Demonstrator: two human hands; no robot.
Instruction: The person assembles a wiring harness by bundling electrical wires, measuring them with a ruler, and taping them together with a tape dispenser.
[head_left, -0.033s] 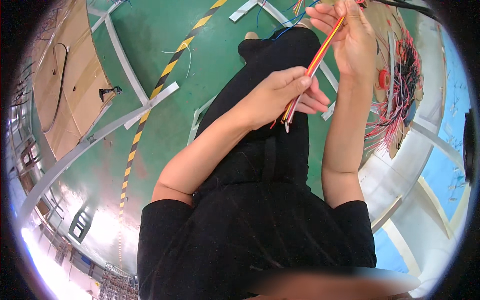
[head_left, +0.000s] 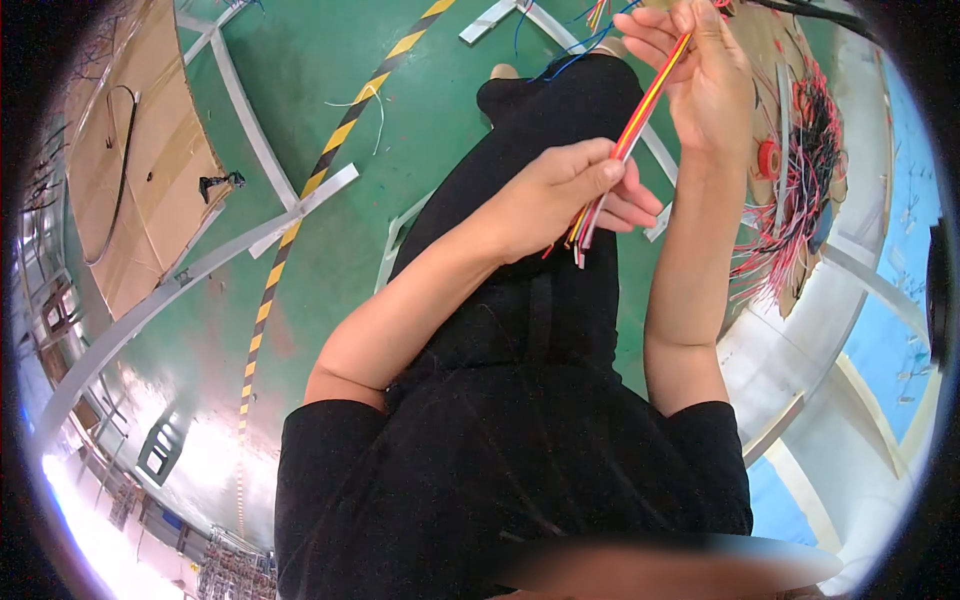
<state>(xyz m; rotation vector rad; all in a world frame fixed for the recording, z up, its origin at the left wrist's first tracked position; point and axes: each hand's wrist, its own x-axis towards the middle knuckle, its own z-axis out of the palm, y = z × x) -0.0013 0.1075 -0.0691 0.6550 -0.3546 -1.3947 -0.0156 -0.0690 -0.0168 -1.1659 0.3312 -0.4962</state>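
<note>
A bundle of thin wires (head_left: 652, 95), red, yellow and white with some darker ones, runs slantwise between my two hands. My left hand (head_left: 580, 190) is closed round its lower part, the thumb pressing on top. Loose wire ends (head_left: 580, 246) stick out below that hand over my black trousers. Higher up, near the top edge, my right hand (head_left: 705, 85) pinches the bundle between thumb and forefinger, its other fingers loosely bent. The bundle's far end is partly hidden behind this hand and the picture's edge.
To the right, a heap of red, black and white wires (head_left: 805, 165) lies on cardboard beside a red tape roll (head_left: 768, 158). A cardboard sheet (head_left: 150, 190) stands at left. Metal bars (head_left: 245, 110) and striped tape (head_left: 330, 150) cross the green floor. Blue wires (head_left: 570, 62) hang near my knee.
The wire ends below my left hand have shifted slightly to the right, and the bundle with them. Both hands keep their hold almost in place.
</note>
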